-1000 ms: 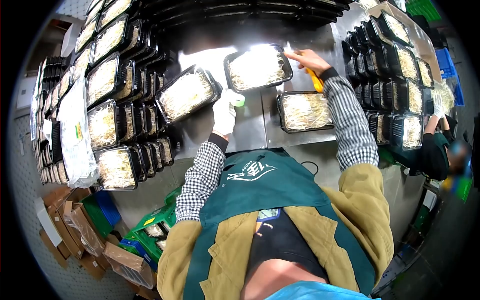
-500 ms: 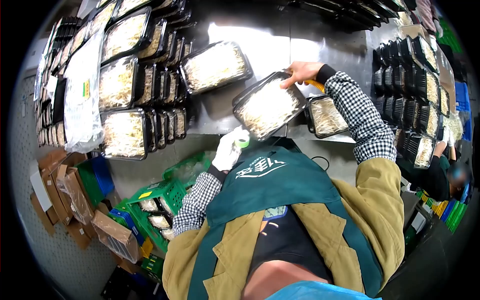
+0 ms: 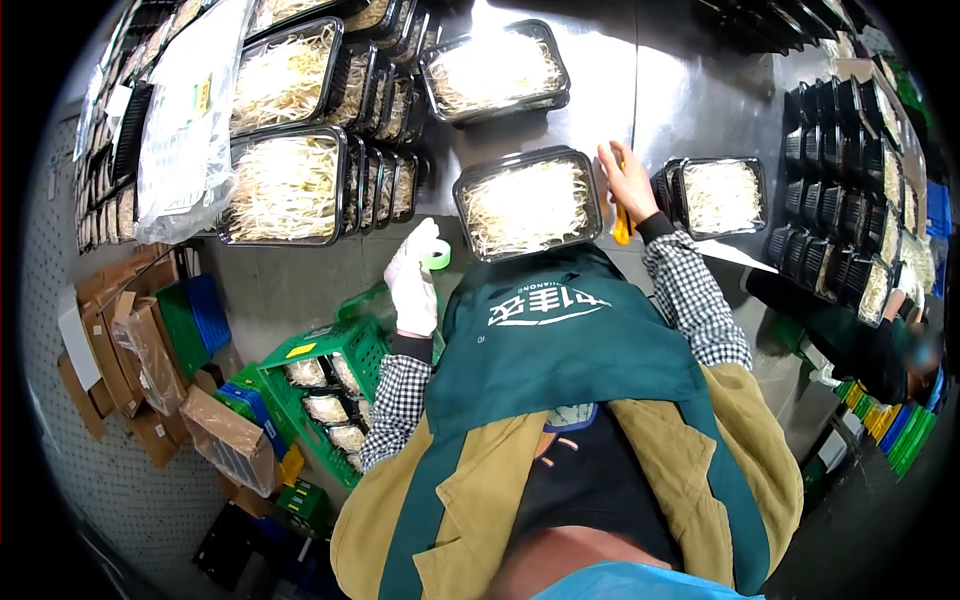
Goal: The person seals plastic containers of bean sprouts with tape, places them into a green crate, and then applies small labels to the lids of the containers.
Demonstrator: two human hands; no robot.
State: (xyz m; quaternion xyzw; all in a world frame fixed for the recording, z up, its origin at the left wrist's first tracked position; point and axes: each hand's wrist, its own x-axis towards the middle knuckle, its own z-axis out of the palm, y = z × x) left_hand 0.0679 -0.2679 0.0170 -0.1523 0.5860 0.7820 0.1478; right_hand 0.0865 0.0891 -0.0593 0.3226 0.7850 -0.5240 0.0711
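A black tray of bean sprouts (image 3: 528,207) stands at the table's front edge before me, close against my apron. My right hand (image 3: 627,184) is bare, beside the tray's right rim, its fingertips up near the corner. Against its palm it holds a slim yellow-orange tool (image 3: 622,222), mostly covered by the hand. My left hand (image 3: 411,285), in a white glove, is off the tray's left side, closed on a roll of light green tape (image 3: 438,254). Farther back lies another sprout tray (image 3: 497,72), and a small stack of sprout trays (image 3: 722,197) is to the right.
Stacked sprout trays (image 3: 283,188) line the left, partly under a clear plastic bag (image 3: 190,115). More stacked trays (image 3: 835,190) stand right. A green crate (image 3: 362,352) with packs sits low left, near cardboard boxes (image 3: 232,440). A person (image 3: 860,335) works at far right.
My right hand has let go of the tilted tray's corner and moved to its right side; the tray now sits level at the edge. My left hand has moved left, away from it.
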